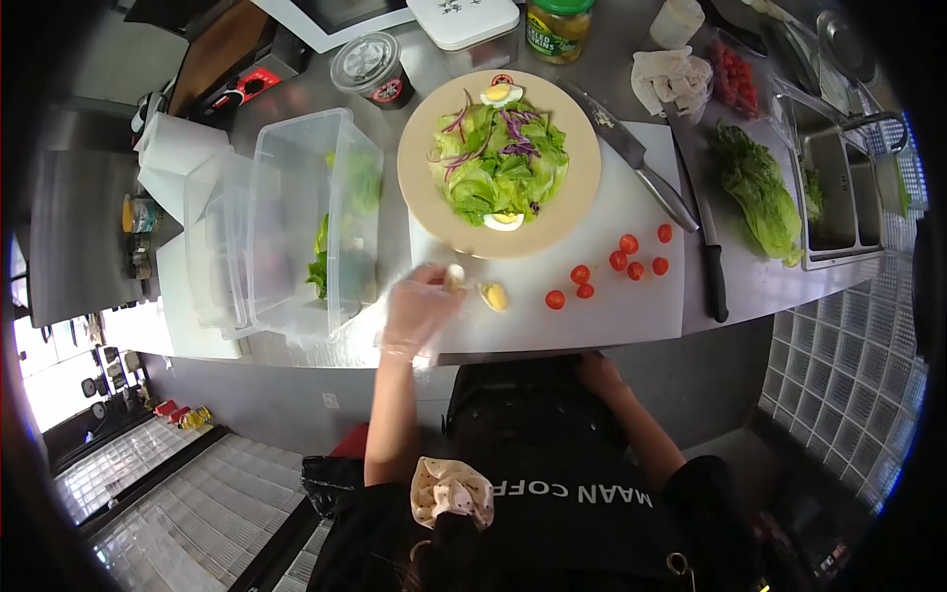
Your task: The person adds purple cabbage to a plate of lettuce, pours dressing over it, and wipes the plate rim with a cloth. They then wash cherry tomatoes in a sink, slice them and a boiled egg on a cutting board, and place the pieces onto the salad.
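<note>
My left hand [424,308], in a clear plastic glove, pinches a piece of boiled egg [454,277] over the white cutting board [523,331]. Just to its right lies another egg piece [494,296]. Above them sits a round beige plate [419,187] of lettuce and purple shreds, with egg pieces at its top and bottom rims. Halved cherry tomatoes [619,260] are scattered on the board's right part. My right hand [595,373] is low against the dark apron, below the counter edge; its fingers are not clear.
Clear plastic bins [340,227] stand at left, one with greens inside. A lidded cup [373,74] and a green-lidded jar [559,30] are behind. Two knives [631,148] [712,266], a lettuce head [758,192], a tomato box [736,84] and a sink [838,187] are at right.
</note>
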`<state>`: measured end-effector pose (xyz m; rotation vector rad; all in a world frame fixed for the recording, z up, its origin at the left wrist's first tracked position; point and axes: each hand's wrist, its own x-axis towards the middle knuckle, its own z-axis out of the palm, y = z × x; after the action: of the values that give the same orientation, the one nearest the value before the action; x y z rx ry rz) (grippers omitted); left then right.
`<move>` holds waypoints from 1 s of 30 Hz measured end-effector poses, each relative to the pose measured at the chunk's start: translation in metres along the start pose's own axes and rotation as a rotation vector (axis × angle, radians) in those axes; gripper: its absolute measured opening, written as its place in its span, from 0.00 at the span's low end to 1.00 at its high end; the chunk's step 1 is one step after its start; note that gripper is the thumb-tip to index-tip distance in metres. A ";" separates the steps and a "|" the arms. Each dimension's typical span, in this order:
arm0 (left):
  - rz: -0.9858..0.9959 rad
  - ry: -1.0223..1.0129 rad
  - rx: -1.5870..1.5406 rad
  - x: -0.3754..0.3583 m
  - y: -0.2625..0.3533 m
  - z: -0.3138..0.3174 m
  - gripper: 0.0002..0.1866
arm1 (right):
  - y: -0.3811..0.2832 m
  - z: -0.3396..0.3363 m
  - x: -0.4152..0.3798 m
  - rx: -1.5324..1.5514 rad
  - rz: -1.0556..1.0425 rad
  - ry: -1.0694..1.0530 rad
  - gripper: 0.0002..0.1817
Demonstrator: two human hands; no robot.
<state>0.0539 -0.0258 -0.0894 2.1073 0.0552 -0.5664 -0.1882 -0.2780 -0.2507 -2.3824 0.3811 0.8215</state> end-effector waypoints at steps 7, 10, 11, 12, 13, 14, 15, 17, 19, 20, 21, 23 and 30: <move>-0.016 0.131 -0.061 0.088 0.096 -0.057 0.13 | 0.002 0.004 0.003 0.029 0.003 0.014 0.19; -0.036 0.139 0.188 0.126 0.098 -0.054 0.12 | 0.004 0.004 0.000 0.021 -0.038 0.052 0.18; -0.039 0.123 0.430 0.135 0.099 -0.051 0.11 | 0.006 0.004 0.002 0.032 -0.030 0.061 0.18; -0.044 0.109 0.670 0.142 0.101 -0.049 0.12 | 0.008 0.004 0.003 0.046 0.047 -0.014 0.19; -0.039 0.103 0.676 0.147 0.099 -0.046 0.12 | 0.009 0.005 0.003 0.059 0.123 -0.093 0.21; -0.045 0.102 0.659 0.153 0.096 -0.042 0.13 | 0.010 0.007 0.003 0.067 0.127 -0.093 0.21; -0.055 0.099 0.643 0.158 0.092 -0.040 0.14 | 0.009 0.006 0.000 0.067 0.112 -0.032 0.18; 0.035 0.037 0.747 0.170 0.080 -0.047 0.14 | 0.005 0.000 -0.006 0.071 0.100 0.025 0.15; 0.126 -0.023 0.843 0.166 0.091 -0.044 0.13 | 0.000 -0.011 -0.009 0.093 0.107 0.043 0.14; 0.065 0.057 0.870 0.162 0.095 -0.043 0.12 | 0.004 -0.007 -0.008 0.094 0.110 0.040 0.14; 0.003 0.137 0.895 0.157 0.100 -0.042 0.11 | 0.009 -0.002 -0.006 0.091 0.079 0.064 0.14; 0.306 0.146 1.127 0.175 0.062 -0.050 0.11 | 0.014 0.004 -0.006 0.085 0.048 0.079 0.14; -0.018 0.056 0.332 0.131 0.080 -0.047 0.10 | 0.024 0.004 0.003 0.037 0.086 -0.093 0.18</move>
<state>0.2084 -0.0568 -0.0593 2.4478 0.0117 -0.5565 -0.1981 -0.2945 -0.2653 -2.2982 0.4591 0.9518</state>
